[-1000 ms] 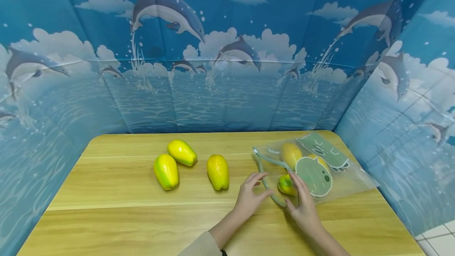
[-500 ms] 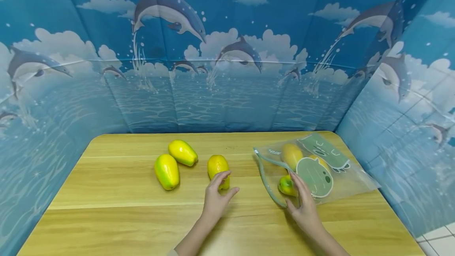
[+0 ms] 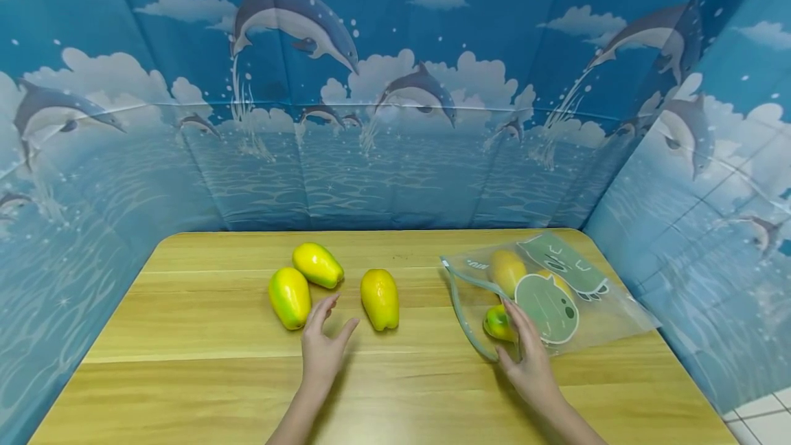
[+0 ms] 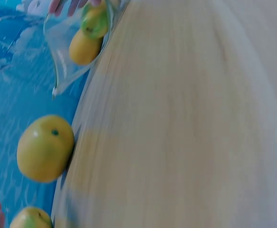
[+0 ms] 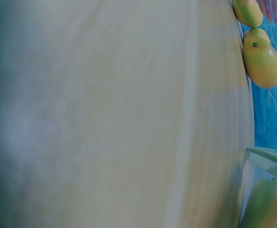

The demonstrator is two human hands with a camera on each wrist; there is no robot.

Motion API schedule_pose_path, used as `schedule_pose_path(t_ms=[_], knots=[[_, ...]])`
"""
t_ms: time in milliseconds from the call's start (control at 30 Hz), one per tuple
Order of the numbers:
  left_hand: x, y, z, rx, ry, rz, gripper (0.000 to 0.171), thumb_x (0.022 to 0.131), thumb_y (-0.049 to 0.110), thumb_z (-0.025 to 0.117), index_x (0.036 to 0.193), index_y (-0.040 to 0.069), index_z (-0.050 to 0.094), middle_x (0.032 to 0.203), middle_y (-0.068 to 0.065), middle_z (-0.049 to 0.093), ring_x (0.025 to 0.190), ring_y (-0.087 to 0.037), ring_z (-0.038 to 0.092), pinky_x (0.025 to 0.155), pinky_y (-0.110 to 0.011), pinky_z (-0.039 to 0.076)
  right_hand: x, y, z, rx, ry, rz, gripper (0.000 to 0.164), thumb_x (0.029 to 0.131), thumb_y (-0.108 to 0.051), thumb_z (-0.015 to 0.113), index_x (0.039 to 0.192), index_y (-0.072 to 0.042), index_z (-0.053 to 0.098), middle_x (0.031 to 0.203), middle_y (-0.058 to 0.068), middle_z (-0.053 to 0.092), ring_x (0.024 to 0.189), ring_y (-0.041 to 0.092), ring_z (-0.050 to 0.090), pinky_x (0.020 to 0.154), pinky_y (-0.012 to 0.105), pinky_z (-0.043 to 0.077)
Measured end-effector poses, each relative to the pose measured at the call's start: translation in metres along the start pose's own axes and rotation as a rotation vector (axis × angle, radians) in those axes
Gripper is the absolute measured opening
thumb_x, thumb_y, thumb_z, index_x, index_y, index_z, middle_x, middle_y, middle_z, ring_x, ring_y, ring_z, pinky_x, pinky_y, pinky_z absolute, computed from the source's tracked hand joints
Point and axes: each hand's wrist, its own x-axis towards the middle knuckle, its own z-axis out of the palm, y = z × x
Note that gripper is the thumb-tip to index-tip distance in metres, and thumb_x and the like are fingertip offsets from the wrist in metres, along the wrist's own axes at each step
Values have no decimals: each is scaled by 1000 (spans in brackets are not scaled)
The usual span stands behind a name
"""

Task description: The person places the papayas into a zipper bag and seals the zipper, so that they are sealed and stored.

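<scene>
Left hand (image 3: 323, 351) has slid left since the earlier frame, off the middle mango (image 3: 380, 299), and now hovers with fingers straight and spread between that mango and the greenish mango (image 3: 288, 297), touching neither as far as the head view shows. Third loose mango (image 3: 318, 264) lies just behind the greenish one, toward the table's (image 3: 185, 376) far edge. All three sit left of centre. Right hand (image 3: 527, 356) hasn't moved, fingers flat on the mouth of the clear bag (image 3: 608, 311) near the right edge, holding nothing in a curl. Bag holds more mangoes, one green-yellow (image 3: 496, 321) at the fingertips, and has green cartoon prints. Dolphin backdrop (image 3: 395, 88) surrounds the table.
</scene>
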Motion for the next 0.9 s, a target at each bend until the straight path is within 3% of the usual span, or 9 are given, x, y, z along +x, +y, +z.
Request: schedule_pose_path(t_ms=[200, 400, 533, 700, 900], knots=[[-2, -43, -7, 31, 99, -28, 50, 68, -2, 77, 114, -2, 57, 113, -17, 57, 103, -31, 52, 90, -25, 43, 0, 0, 0, -2, -6, 2, 88, 41, 39, 62, 124, 20, 38, 123, 38, 41, 128, 4, 29, 100, 10, 28], [-3, -53, -15, 58, 230, -81, 51, 67, -3, 77, 113, -4, 56, 114, -16, 54, 104, -24, 50, 91, -12, 38, 0, 1, 0, -3, -11, 10, 88, 41, 39, 62, 124, 20, 38, 123, 37, 40, 129, 4, 28, 101, 10, 27], [-3, -58, -19, 78, 305, -97, 51, 65, -6, 77, 112, -5, 57, 112, -17, 53, 106, -28, 49, 95, -12, 35, 0, 2, 0, -7, -11, 14, 88, 42, 39, 62, 124, 20, 38, 124, 37, 40, 129, 4, 27, 101, 9, 27], [-3, -62, -23, 96, 345, -130, 51, 66, -6, 76, 113, -4, 56, 117, -17, 50, 112, -30, 45, 101, -17, 31, -1, 2, 0, -8, -9, 10, 87, 42, 38, 62, 124, 20, 38, 124, 38, 40, 129, 4, 27, 101, 10, 27], [-1, -70, -31, 96, 380, -164, 53, 66, -6, 77, 115, -5, 54, 119, -18, 48, 114, -28, 43, 101, -13, 28, -2, 3, 0, -5, -8, 12, 88, 42, 38, 63, 125, 19, 38, 124, 37, 40, 129, 4, 27, 101, 10, 27]])
